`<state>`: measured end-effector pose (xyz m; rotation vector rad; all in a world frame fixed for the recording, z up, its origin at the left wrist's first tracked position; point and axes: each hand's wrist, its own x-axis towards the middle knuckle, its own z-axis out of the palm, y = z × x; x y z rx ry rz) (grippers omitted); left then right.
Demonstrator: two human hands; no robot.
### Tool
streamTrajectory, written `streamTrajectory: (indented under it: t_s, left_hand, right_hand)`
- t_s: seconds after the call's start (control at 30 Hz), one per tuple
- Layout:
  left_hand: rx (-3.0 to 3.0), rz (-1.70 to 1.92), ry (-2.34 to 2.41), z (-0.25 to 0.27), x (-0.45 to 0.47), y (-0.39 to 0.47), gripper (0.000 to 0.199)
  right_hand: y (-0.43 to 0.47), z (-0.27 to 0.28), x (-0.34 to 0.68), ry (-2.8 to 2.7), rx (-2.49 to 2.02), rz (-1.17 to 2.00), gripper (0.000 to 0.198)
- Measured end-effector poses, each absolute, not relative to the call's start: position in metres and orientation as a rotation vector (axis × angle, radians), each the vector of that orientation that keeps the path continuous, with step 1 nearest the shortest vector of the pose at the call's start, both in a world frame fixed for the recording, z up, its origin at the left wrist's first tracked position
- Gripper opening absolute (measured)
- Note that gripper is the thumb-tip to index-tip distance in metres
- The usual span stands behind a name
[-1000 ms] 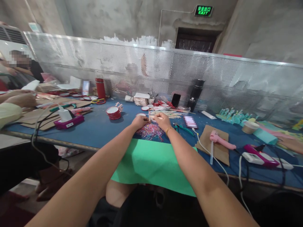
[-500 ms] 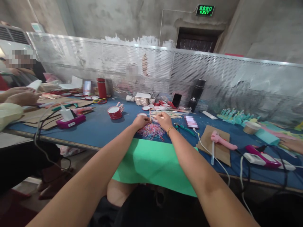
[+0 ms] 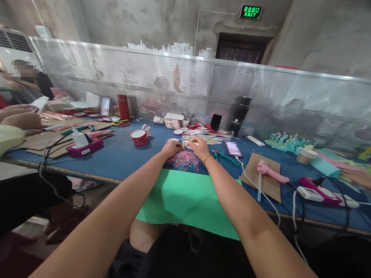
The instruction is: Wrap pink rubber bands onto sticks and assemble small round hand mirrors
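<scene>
My left hand [image 3: 171, 149] pinches a short, thin wooden stick [image 3: 183, 141] that stands nearly upright. Just to its right, my right hand [image 3: 199, 147] is closed, thumb against fingers, around a pale slim piece [image 3: 189, 143] whose kind is too small to make out. It points at the stick. Below both hands lies a tangled heap of thin pink, purple and blue loops [image 3: 185, 160]. A green sheet [image 3: 185, 197] hangs over the table edge between my forearms. Behind the hands is a bundle of pale wooden sticks [image 3: 210, 138].
Round red-rimmed pieces [image 3: 139, 137] are stacked to the left. Green-handled pliers [image 3: 227, 157] lie right of my hand. Farther right, a pink glue gun [image 3: 272, 172] rests on cardboard [image 3: 252, 172], beside a purple-white power strip [image 3: 321, 193]. A co-worker's hands [image 3: 23, 117] are at far left.
The right hand has moved very slightly left, with the pale piece nearer the upright stick. The left hand keeps its pinch. The whole view has shifted a little.
</scene>
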<state>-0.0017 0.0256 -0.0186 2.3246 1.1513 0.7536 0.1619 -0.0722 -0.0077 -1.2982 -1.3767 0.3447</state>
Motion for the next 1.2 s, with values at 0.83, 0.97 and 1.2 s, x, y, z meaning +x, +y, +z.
streamTrajectory:
  t_s: [0.83,0.97,1.2]
  left_hand:
    - [2.319,0.746,1.159,-0.0149,-0.0021,0.0214,0.032]
    - [2.323,0.75,1.161,-0.0141,-0.002,0.0203,0.032]
    - [2.311,0.728,1.181,-0.013,-0.0011,0.0185,0.033]
  right_hand:
    - [-0.0694,-0.0102,0.1623,-1.425,-1.288,0.299,0.02]
    - [-0.0698,-0.0103,0.1644,-1.387,-1.336,0.298,0.019]
    - [-0.072,-0.0078,0.1614,-1.406,-1.298,0.339,0.022]
